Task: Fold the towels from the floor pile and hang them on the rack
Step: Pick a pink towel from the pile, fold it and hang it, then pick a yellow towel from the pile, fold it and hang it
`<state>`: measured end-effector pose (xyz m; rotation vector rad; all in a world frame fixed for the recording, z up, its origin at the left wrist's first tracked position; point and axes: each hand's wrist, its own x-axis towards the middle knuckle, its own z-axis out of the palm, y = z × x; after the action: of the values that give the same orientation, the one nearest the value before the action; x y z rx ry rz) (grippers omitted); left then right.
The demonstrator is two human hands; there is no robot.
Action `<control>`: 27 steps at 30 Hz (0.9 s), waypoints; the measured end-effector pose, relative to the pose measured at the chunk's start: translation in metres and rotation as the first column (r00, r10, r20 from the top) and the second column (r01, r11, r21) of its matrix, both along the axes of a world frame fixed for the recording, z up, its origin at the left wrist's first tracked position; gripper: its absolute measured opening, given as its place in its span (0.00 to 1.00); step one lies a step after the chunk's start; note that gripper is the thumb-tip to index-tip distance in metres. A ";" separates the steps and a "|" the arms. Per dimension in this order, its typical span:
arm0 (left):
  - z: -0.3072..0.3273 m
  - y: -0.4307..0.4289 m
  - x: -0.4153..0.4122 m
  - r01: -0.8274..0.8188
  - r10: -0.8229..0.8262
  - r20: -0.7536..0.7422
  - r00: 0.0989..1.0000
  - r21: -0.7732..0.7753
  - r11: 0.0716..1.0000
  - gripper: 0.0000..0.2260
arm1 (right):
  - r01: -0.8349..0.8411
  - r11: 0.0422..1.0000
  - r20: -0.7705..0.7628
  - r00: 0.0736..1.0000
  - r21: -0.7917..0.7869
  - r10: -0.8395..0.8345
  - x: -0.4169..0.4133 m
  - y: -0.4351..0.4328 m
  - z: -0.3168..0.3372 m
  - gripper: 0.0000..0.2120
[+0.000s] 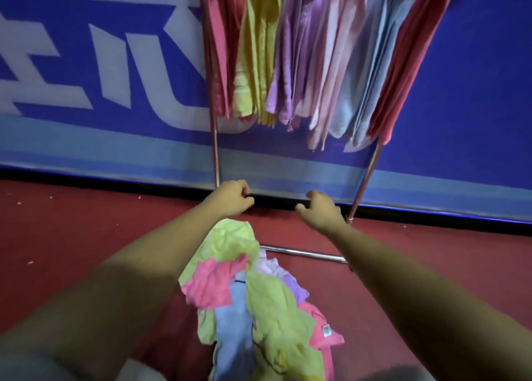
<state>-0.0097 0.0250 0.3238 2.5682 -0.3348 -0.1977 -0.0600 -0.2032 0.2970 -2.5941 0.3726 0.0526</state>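
Note:
A crumpled pile of towels (259,303) in green, pink, blue and lilac lies on the red floor between my forearms. Above it stands the metal rack (214,153). Folded towels hang side by side on it: pink (220,49), yellow (259,49), purple (293,55), pale pink (334,64), light blue (374,64) and red (408,55). My left hand (230,197) is stretched out above the pile's far end with the fingers curled in and nothing in it. My right hand (319,208) reaches forward beside it, empty, fingers loosely apart.
The rack's right leg (365,179) slants down to the floor, and its chrome base bar (305,254) lies just behind the pile. A blue banner wall with white lettering (115,64) closes off the back. Red floor (72,222) spreads left and right.

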 end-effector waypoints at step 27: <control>-0.415 -0.019 -0.026 0.371 -0.222 -0.570 0.791 0.158 0.915 0.32 | 0.208 0.974 -0.533 0.836 0.092 -0.128 -0.011 0.045 -0.354 0.15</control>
<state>-0.0354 0.0057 -0.0910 2.5503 -0.5218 -1.1382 -0.0708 -0.1583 -0.0573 -2.3522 0.7614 0.7142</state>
